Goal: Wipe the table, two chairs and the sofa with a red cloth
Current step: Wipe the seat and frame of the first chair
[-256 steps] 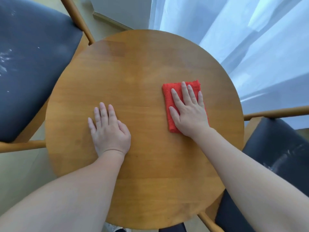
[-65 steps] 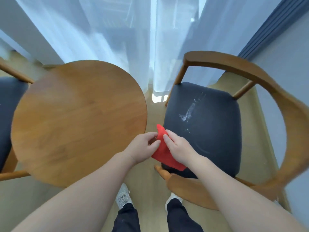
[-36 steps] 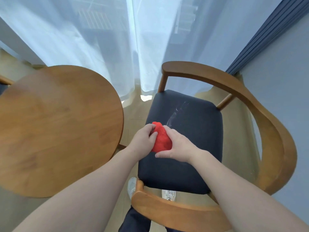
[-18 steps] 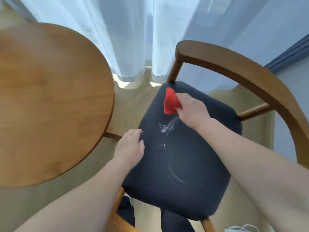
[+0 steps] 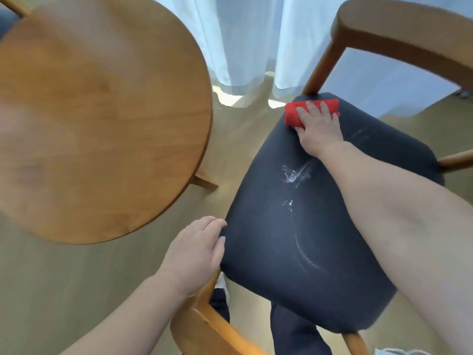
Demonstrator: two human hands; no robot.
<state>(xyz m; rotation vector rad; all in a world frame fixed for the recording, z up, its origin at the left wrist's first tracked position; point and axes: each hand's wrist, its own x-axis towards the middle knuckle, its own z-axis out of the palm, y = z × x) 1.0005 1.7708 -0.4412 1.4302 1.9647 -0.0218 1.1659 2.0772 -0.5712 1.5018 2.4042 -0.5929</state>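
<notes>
Sheer white curtains [image 5: 250, 39] hang at the back above a pale wooden floor [image 5: 76, 290], with the round wooden table [image 5: 97, 111] on our left and a chair beside it on our right. On the chair's dark seat [image 5: 320, 239], at its far corner near the wooden armrest [image 5: 399, 29], lies the folded red cloth [image 5: 294, 115]. Our right hand [image 5: 318, 129] presses flat on it, fingers straight and close together. White smears [image 5: 294, 175] streak the seat nearer to us. Our left hand [image 5: 194, 254] rests against the seat's near left edge with its fingers loosely bent; we cannot tell whether it grips. Dark trousers [image 5: 294, 329] show below the seat.
</notes>
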